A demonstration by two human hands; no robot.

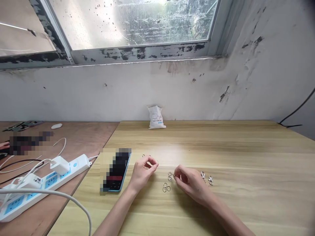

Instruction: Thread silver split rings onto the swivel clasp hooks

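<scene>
My left hand (145, 170) is closed in a pinch above the wooden table, with the edge of a small metal ring (157, 162) showing at its fingertips. To its right, my right hand (189, 179) pinches thumb and forefinger together on a tiny metal piece (174, 175), mostly hidden by the fingers. Between the hands lie several loose silver rings (168, 188) in small clusters. Just beyond my right hand are lobster clasps (211, 180), partly behind the knuckles. A few more rings (143, 155) peek out behind my left hand.
A phone (119, 177) lies left of my left hand. Against the wall stands a white printed packet (156, 117). On the brown table at left are a power strip (49, 183) with plugs and cables, and part of another person's hand (4, 145). A grey cable (81, 206) arches across the front left.
</scene>
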